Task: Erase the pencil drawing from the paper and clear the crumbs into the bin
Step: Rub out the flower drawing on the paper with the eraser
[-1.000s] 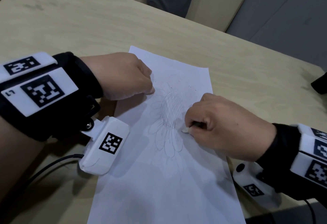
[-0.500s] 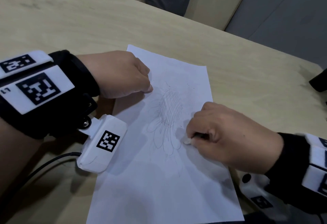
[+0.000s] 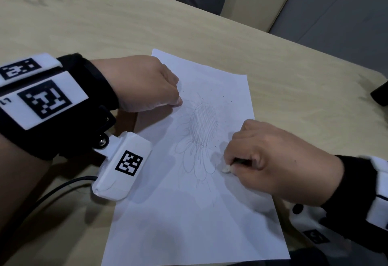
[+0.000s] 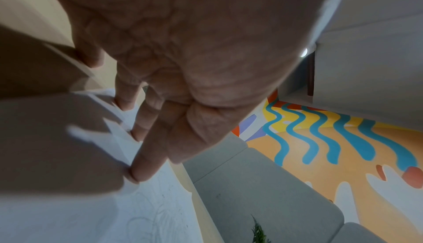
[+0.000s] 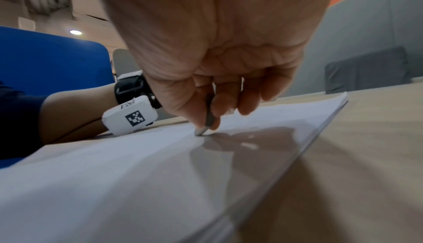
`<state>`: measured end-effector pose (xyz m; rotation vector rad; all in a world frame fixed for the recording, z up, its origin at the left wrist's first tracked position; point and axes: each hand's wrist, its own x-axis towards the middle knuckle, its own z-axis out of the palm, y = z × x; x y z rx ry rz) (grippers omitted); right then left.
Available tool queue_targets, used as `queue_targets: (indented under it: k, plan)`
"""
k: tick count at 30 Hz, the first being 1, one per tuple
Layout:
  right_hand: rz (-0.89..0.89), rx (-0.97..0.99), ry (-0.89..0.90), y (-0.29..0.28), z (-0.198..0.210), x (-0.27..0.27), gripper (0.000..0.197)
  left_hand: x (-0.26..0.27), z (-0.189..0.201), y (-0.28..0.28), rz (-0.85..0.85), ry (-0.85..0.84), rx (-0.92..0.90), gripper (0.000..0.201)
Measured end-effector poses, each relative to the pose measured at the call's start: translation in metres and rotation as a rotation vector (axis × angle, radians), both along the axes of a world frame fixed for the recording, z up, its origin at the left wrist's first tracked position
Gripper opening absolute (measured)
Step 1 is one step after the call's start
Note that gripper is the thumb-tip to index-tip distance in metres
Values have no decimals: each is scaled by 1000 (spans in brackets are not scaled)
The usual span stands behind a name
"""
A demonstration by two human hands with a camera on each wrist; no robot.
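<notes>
Under both hands the sheet of paper (image 3: 184, 213) lies flat on the wooden table (image 3: 105, 20), the left hand (image 3: 144, 83) pressing its far edge with straight fingertips (image 4: 137, 172), the flower drawing (image 3: 201, 137) between them, and the right hand (image 3: 270, 160) pinching a small white eraser (image 3: 226, 169) against the petals.

- Left hand (image 3: 144, 83): bare; broad black fabric wrist band (image 3: 84, 97) behind it.
- White rectangular plates with black square-pattern markers (image 3: 45, 97) on top of the band; small "L" mark beside the larger one.
- White rounded camera housing (image 3: 123, 169) on a black bracket with a silver screw (image 3: 102, 142); thin black cable (image 3: 60, 190) trails from it.
- Right hand (image 3: 279, 160): bare; black band (image 3: 354, 192), white marker plates.
- Dark blue short sleeve (image 5: 16, 120) on left arm.
</notes>
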<state>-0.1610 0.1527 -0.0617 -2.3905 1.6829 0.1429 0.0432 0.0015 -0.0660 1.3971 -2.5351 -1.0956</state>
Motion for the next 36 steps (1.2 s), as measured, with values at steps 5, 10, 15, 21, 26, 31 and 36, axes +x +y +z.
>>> queue_targets:
  k: [5, 10, 15, 21, 26, 31, 36]
  plan:
    - [7, -20, 12, 1, 0, -3, 10, -2, -1, -1, 10, -8, 0, 47]
    - [-9, -34, 22, 0, -1, -1, 10, -1, -1, 0, 26, -7, 0, 54]
    - [15, 14, -21, 7, -1, -2, 11, 0, 0, 2, 17, 4, 2, 58]
    - [8, -58, 10, -3, -4, 0, 10, -1, -3, -2, 25, 13, 1, 52]
    - [33, -10, -13, 3, -2, 1, 9, 1, -2, -1, 17, 9, 7, 54]
    - [21, -41, 8, -5, -4, 0, 10, 1, -1, 0, 22, 17, 6, 54]
    - [27, -4, -8, -1, -2, 0, 10, 1, -1, -1, 10, 11, -3, 54]
